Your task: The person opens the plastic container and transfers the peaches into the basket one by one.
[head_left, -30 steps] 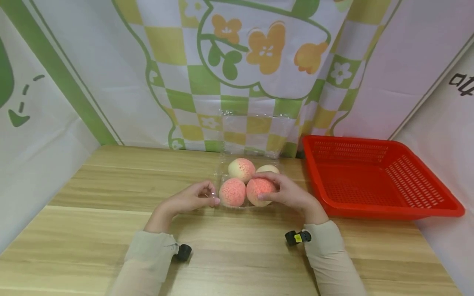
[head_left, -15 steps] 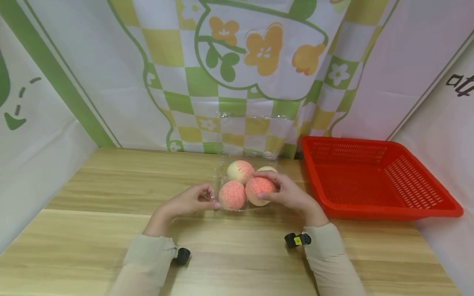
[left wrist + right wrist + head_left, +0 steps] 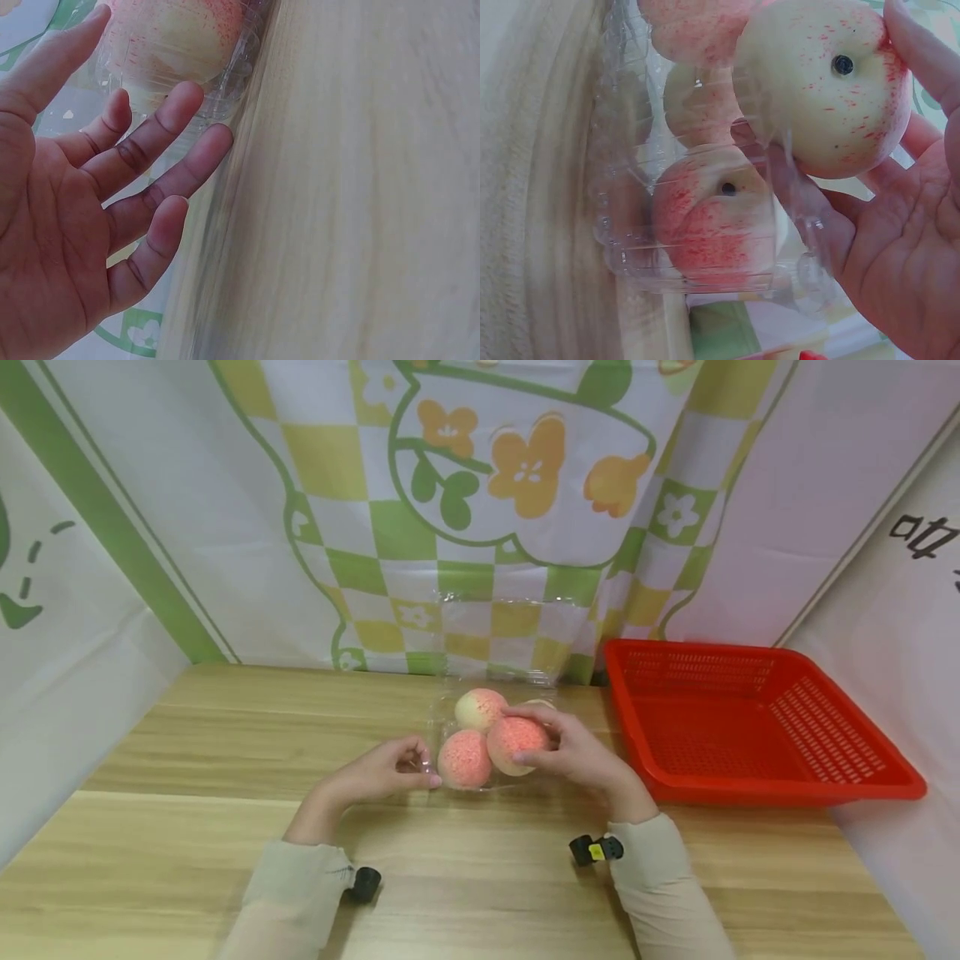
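A clear plastic clamshell box [image 3: 630,259] holds several pink-and-cream peaches on the table, its lid raised at the back. My right hand [image 3: 581,752] grips the front right peach [image 3: 516,745] between thumb and fingers. In the right wrist view that held peach [image 3: 817,90] sits partly above the box wall, its dark stem pit showing. My left hand [image 3: 378,770] is at the box's left front corner, thumb touching it or very near, other fingers loosely bent and holding nothing. Beside it lies the front left peach [image 3: 465,760]; another peach [image 3: 480,707] sits behind. A back right one is mostly hidden by my right hand.
A red plastic basket [image 3: 750,789] with perforated walls stands at the right of the wooden table [image 3: 225,735]. Behind the table hangs a patterned cloth [image 3: 337,460]. Black wrist cameras sit at both cuffs.
The right hand has lifted its peach slightly, so it now overlaps its neighbours more. The left hand keeps its place at the box corner. The head view has shifted a little.
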A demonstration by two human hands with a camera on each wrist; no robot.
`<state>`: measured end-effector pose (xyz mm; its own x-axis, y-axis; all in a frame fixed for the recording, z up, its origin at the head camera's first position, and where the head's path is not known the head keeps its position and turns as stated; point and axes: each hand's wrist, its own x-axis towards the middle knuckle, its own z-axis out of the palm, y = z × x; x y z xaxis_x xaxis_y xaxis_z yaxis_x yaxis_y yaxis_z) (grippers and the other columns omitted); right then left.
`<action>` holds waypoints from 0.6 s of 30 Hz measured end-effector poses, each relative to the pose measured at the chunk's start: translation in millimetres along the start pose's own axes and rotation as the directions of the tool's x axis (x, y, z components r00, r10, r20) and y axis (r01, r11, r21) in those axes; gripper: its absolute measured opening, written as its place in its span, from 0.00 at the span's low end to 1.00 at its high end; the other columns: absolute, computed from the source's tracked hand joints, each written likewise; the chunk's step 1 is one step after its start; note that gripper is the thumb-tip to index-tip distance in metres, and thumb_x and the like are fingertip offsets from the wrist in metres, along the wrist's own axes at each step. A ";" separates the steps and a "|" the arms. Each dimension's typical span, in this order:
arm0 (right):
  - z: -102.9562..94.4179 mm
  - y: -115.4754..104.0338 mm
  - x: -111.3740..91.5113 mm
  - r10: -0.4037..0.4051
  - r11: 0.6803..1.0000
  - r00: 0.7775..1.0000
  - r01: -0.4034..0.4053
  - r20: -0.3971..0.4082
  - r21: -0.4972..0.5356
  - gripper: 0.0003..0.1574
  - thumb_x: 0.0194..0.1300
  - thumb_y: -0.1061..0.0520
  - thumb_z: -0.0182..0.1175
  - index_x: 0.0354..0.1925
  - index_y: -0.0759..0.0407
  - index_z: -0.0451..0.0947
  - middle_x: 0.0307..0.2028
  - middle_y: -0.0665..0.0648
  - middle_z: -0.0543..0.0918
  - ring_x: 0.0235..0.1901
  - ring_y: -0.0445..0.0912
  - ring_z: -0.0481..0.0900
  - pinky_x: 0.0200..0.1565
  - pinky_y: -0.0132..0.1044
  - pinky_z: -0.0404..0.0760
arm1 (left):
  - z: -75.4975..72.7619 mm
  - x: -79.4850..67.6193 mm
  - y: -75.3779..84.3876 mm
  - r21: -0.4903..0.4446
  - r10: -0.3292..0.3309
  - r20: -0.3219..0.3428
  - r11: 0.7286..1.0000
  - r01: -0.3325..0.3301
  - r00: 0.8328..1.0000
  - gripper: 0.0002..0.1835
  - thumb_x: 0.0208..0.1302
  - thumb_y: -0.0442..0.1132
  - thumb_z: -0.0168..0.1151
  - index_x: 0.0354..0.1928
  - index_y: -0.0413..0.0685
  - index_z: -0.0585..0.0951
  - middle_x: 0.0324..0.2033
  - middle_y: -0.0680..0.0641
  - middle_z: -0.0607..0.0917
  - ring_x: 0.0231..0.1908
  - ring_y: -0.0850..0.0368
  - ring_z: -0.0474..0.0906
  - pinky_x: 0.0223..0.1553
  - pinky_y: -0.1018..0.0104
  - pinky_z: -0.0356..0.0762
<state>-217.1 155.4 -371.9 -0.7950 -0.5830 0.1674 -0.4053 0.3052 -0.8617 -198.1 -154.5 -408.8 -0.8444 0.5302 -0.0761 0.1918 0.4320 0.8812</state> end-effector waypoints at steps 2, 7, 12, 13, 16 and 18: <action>-0.5 -1.8 0.2 -0.002 1.000 1.000 0.002 0.002 0.028 0.38 0.58 0.64 0.71 0.66 0.58 0.71 0.63 0.61 0.74 0.56 0.51 0.72 0.55 0.40 0.77 | -0.3 0.2 0.4 0.001 0.004 -0.004 1.000 -0.004 1.000 0.16 0.65 0.44 0.67 0.38 0.43 0.71 0.37 0.47 0.78 0.39 0.54 0.77 0.41 0.60 0.74; -2.4 -7.5 0.3 -0.016 0.997 1.000 0.016 -0.003 0.081 0.38 0.58 0.67 0.70 0.66 0.59 0.70 0.62 0.65 0.75 0.51 0.52 0.75 0.47 0.35 0.82 | -1.1 0.0 0.7 -0.006 0.002 -0.007 1.000 -0.002 1.000 0.16 0.65 0.44 0.68 0.38 0.43 0.71 0.36 0.47 0.78 0.39 0.53 0.77 0.41 0.60 0.73; -4.7 -12.4 -1.1 -0.019 0.996 1.000 0.020 -0.016 0.090 0.39 0.58 0.67 0.69 0.67 0.58 0.70 0.63 0.64 0.74 0.51 0.52 0.76 0.43 0.36 0.84 | -1.3 -0.4 -0.7 -0.015 0.009 0.002 1.000 -0.009 1.000 0.16 0.65 0.44 0.67 0.38 0.42 0.70 0.36 0.47 0.78 0.39 0.53 0.78 0.41 0.60 0.74; -5.2 -13.1 -1.6 -0.021 0.996 1.000 0.022 -0.018 0.089 0.39 0.58 0.67 0.69 0.67 0.58 0.70 0.63 0.64 0.74 0.51 0.53 0.76 0.43 0.37 0.84 | -1.1 -0.4 -1.1 -0.017 0.013 0.005 1.000 -0.013 1.000 0.16 0.65 0.44 0.67 0.38 0.42 0.70 0.36 0.47 0.79 0.39 0.53 0.78 0.41 0.60 0.74; -7.4 -15.2 -3.1 -0.036 0.997 0.999 0.038 -0.025 0.070 0.38 0.59 0.67 0.69 0.66 0.59 0.70 0.65 0.64 0.73 0.52 0.53 0.76 0.44 0.36 0.84 | -0.4 -0.4 -2.3 -0.023 0.018 0.009 1.000 -0.018 1.000 0.16 0.65 0.44 0.67 0.38 0.42 0.70 0.36 0.47 0.79 0.38 0.54 0.78 0.40 0.60 0.74; -9.1 -17.2 -3.3 -0.045 0.997 0.999 0.046 -0.026 0.061 0.38 0.59 0.67 0.69 0.66 0.58 0.70 0.65 0.63 0.72 0.53 0.53 0.75 0.46 0.36 0.83 | -0.1 -0.8 -2.7 -0.028 0.017 0.008 0.999 -0.016 1.000 0.16 0.65 0.44 0.67 0.38 0.42 0.70 0.36 0.47 0.78 0.38 0.54 0.77 0.40 0.61 0.74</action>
<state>-211.6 159.0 -353.3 -0.7876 -0.5763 0.2181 -0.4135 0.2319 -0.8805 -197.9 -156.1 -411.0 -0.8370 0.5433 -0.0653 0.1916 0.4028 0.8950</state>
